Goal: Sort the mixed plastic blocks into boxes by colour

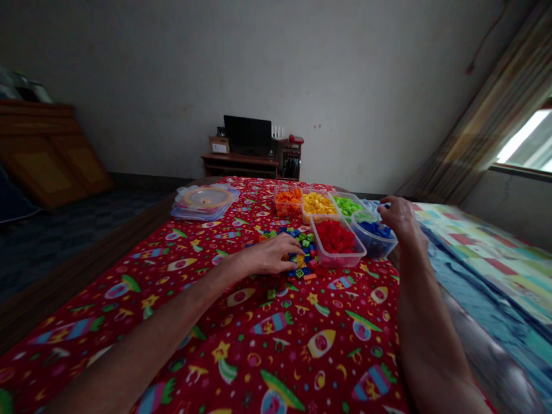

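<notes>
My left hand (276, 253) reaches over a pile of mixed small plastic building pieces (305, 244), its thumb and fingers apart and touching the pile's edge. Nothing shows in its grasp. To the right, my right hand (400, 217) hovers above a clear tub of blue pieces (374, 229). Its fingers are bent, with a gap between the tips, and I see no piece there. Beside that tub stands a clear box of red pieces (337, 237). Behind are boxes of orange (289, 198), yellow (319, 203) and green pieces (346, 204).
A stack of plastic lids (206, 201) lies at the table's far left. A single green piece (271, 294) sits nearer me on the red patterned cloth (259, 351). A bed with a checkered cover (478, 247) adjoins on the right. A monitor (248, 135) stands by the wall.
</notes>
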`<state>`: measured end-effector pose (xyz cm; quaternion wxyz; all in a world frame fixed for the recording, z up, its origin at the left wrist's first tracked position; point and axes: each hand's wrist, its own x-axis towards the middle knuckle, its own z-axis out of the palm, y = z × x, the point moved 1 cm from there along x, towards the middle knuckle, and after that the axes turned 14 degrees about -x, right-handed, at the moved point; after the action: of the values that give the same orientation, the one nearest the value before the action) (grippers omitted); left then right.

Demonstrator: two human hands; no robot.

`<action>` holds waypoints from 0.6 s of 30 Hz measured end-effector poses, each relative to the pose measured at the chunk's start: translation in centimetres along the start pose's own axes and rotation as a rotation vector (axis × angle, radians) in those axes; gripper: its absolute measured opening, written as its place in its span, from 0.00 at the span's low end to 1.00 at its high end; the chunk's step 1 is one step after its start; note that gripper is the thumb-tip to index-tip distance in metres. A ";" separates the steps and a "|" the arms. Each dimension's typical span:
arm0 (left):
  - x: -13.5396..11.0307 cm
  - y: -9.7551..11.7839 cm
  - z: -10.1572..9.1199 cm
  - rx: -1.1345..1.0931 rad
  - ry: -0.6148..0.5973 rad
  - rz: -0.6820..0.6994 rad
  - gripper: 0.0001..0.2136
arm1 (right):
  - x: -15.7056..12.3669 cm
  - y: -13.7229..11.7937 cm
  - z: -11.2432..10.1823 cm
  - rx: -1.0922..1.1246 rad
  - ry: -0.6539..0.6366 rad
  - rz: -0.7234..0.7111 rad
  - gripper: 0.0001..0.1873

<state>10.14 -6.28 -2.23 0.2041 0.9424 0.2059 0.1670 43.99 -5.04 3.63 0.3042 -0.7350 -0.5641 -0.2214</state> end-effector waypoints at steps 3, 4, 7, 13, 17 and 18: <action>-0.2 0.2 0.4 0.042 -0.115 0.024 0.17 | -0.3 0.7 0.5 -0.026 -0.017 -0.018 0.17; -0.3 0.0 0.3 0.059 -0.129 0.002 0.16 | -0.3 0.2 0.4 -0.026 -0.010 -0.027 0.17; -0.6 -1.0 -0.3 0.078 -0.138 -0.060 0.12 | -0.4 -3.1 -0.5 -0.024 -0.007 -0.072 0.16; -1.9 -3.9 -2.4 -0.003 -0.036 -0.107 0.08 | -3.7 -12.4 -1.6 0.118 -0.225 -0.441 0.13; -2.5 -5.8 -3.1 -0.029 -0.006 -0.203 0.08 | -7.7 -16.9 -0.5 0.130 -0.508 -0.738 0.11; -2.5 -6.2 -3.1 -0.024 -0.007 -0.217 0.08 | -8.6 -17.6 -0.1 0.106 -0.557 -0.791 0.10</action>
<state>4.75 -1.29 -2.93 0.2328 0.9126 0.3042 0.1432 24.75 -7.93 1.46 0.0710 -0.4789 -0.8708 -0.0858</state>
